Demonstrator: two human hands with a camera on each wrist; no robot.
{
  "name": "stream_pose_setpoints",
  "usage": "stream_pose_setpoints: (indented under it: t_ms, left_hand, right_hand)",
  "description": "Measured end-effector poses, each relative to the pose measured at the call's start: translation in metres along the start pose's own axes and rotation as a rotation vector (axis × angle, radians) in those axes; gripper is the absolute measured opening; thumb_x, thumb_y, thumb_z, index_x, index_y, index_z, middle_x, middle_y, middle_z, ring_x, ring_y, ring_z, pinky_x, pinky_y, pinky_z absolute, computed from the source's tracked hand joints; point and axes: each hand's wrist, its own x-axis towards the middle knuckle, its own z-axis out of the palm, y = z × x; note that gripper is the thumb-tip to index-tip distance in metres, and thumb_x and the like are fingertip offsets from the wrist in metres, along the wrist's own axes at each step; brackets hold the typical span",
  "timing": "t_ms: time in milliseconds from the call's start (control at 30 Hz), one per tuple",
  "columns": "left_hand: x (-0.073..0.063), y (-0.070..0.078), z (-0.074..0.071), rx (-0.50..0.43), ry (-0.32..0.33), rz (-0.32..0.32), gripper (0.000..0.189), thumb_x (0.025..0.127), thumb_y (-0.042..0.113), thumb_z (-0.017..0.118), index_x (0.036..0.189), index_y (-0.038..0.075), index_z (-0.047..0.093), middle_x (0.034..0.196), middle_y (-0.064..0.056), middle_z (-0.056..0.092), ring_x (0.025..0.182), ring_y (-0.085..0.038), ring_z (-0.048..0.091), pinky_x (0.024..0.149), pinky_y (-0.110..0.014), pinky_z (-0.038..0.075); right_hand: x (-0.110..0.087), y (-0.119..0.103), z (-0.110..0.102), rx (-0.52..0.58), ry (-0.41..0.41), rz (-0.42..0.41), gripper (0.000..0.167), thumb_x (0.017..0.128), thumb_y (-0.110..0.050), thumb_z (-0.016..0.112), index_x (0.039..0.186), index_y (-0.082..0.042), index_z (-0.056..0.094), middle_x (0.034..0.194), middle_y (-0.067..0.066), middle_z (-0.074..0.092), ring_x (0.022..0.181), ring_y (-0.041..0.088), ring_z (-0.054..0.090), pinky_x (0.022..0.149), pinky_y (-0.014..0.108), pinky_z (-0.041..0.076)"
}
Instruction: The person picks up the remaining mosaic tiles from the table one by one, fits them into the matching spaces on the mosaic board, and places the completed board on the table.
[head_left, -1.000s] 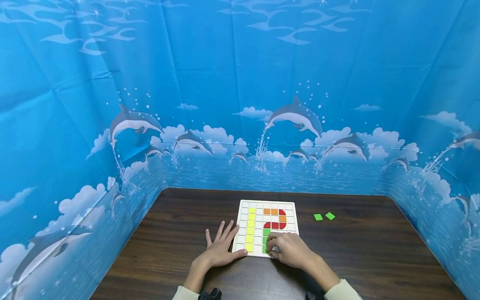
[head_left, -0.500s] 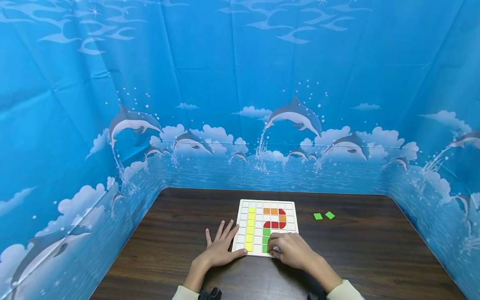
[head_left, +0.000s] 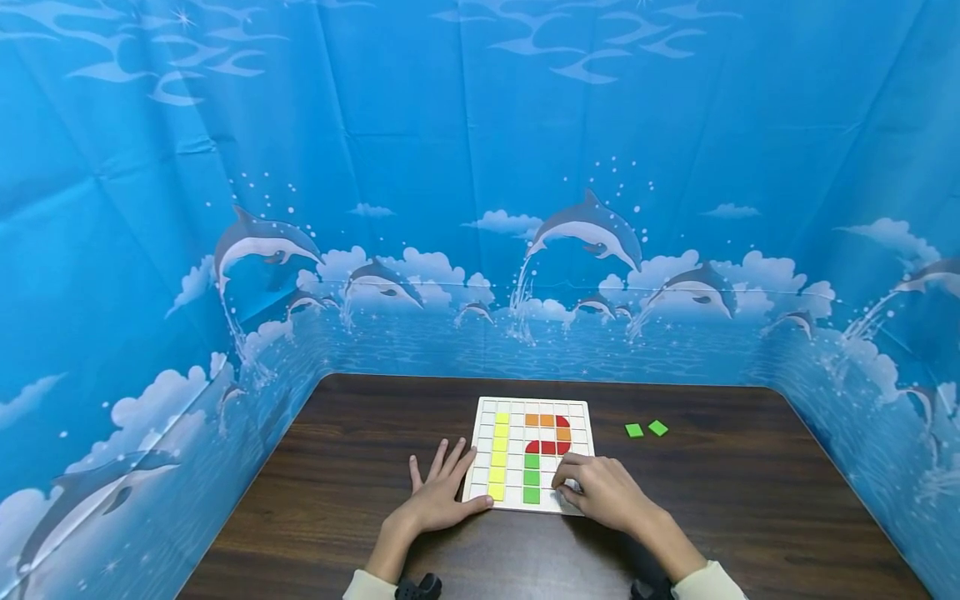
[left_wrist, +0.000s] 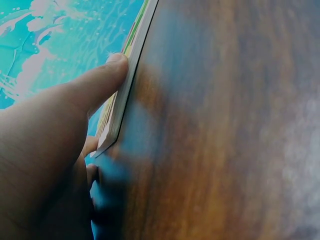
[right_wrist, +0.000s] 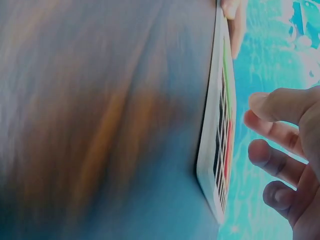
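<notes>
A white grid board (head_left: pixel 516 442) lies on the dark wooden table (head_left: pixel 360 467). It holds a yellow column (head_left: pixel 498 454), orange tiles (head_left: pixel 547 420), red tiles (head_left: pixel 551 447) and a green column of three tiles (head_left: pixel 531 478). My left hand (head_left: pixel 438 493) lies flat with fingers spread, and its thumb (left_wrist: pixel 107 75) presses the board's left edge (left_wrist: pixel 131 85). My right hand (head_left: pixel 598 493) hovers over the board's near right corner, just right of the green column. Its fingers (right_wrist: pixel 272 105) are loosely bent, clear of the board (right_wrist: pixel 220 125), and hold nothing.
Two loose green tiles (head_left: pixel 634 430) (head_left: pixel 658 427) lie on the table to the right of the board. Blue dolphin-print cloth walls (head_left: pixel 480 208) enclose the table at the back and on both sides. Light sleeves (head_left: pixel 697 583) show at the near edge.
My right hand slid right and slightly back off the green column, uncovering its lowest green tile. My left hand stayed flat against the board's edge.
</notes>
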Motion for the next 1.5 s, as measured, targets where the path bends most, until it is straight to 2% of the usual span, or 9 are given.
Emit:
stream_pose_setpoints:
  t_ms: [167,467,567,733,900,1133,1300,1500]
  left_hand:
    - [0.000,-0.002,0.000,0.004,-0.001,-0.003,0.103,0.089,0.081,0.063,0.170,0.026,0.032,0.181,-0.002,0.016,0.169,-0.035,-0.002,0.117,-0.078,-0.025]
    - [-0.001,-0.001,0.001,0.005,0.001,0.001,0.102,0.089,0.081,0.062,0.170,0.025,0.032,0.181,-0.003,0.016,0.168,-0.036,-0.002,0.117,-0.079,-0.024]
    - [-0.001,0.000,0.000,-0.001,0.000,-0.004,0.103,0.089,0.081,0.063,0.170,0.026,0.032,0.181,-0.002,0.017,0.169,-0.035,-0.002,0.117,-0.078,-0.024]
    - [-0.001,0.001,-0.001,-0.003,0.001,-0.007,0.103,0.089,0.080,0.064,0.170,0.025,0.032,0.181,-0.002,0.017,0.169,-0.035,-0.001,0.118,-0.078,-0.024]
    - [-0.001,0.001,0.000,0.006,0.001,-0.004,0.103,0.089,0.081,0.063,0.170,0.025,0.032,0.181,-0.003,0.017,0.168,-0.036,-0.001,0.117,-0.079,-0.024]
    - [0.001,0.000,0.000,0.015,0.002,0.001,0.103,0.089,0.082,0.062,0.170,0.026,0.032,0.181,-0.002,0.016,0.169,-0.035,-0.001,0.117,-0.079,-0.023]
    - [0.002,-0.001,0.000,0.012,0.001,0.001,0.103,0.089,0.082,0.062,0.170,0.026,0.032,0.181,-0.002,0.016,0.169,-0.035,-0.002,0.117,-0.079,-0.024]
    - [0.001,-0.001,0.000,0.013,0.001,0.004,0.103,0.089,0.082,0.062,0.170,0.027,0.032,0.181,-0.001,0.016,0.169,-0.035,-0.001,0.118,-0.079,-0.023]
  right_hand:
    - [-0.006,0.012,-0.007,-0.016,0.049,0.040,0.007,0.091,-0.018,0.085,0.094,-0.024,0.081,0.098,-0.013,0.075,0.070,-0.002,0.059,0.056,0.018,0.041]
    - [-0.016,0.040,-0.016,-0.067,0.061,0.144,0.009,0.091,-0.019,0.085,0.097,-0.024,0.081,0.098,-0.011,0.074,0.064,-0.005,0.046,0.053,0.018,0.036]
    - [-0.018,0.049,-0.020,-0.085,0.061,0.187,0.009,0.092,-0.019,0.085,0.097,-0.025,0.081,0.098,-0.011,0.074,0.064,-0.004,0.048,0.053,0.019,0.037]
    - [-0.023,0.067,-0.025,-0.108,0.066,0.255,0.009,0.092,-0.019,0.084,0.098,-0.025,0.081,0.098,-0.009,0.075,0.070,0.001,0.059,0.054,0.022,0.043]
    - [-0.027,0.083,-0.027,-0.124,0.077,0.301,0.010,0.093,-0.016,0.083,0.100,-0.023,0.081,0.106,-0.002,0.077,0.079,0.013,0.068,0.055,0.028,0.048]
    - [-0.026,0.101,-0.030,-0.103,0.065,0.405,0.013,0.095,-0.014,0.080,0.108,-0.016,0.082,0.116,0.008,0.076,0.061,0.012,0.051,0.051,0.030,0.039]
    - [-0.027,0.111,-0.033,-0.117,0.055,0.426,0.020,0.094,-0.012,0.081,0.114,-0.012,0.080,0.119,0.010,0.075,0.068,0.014,0.060,0.052,0.032,0.046]
    - [-0.026,0.119,-0.034,-0.127,0.018,0.433,0.023,0.094,-0.010,0.080,0.117,-0.011,0.078,0.126,0.015,0.072,0.067,0.016,0.058,0.050,0.033,0.042]
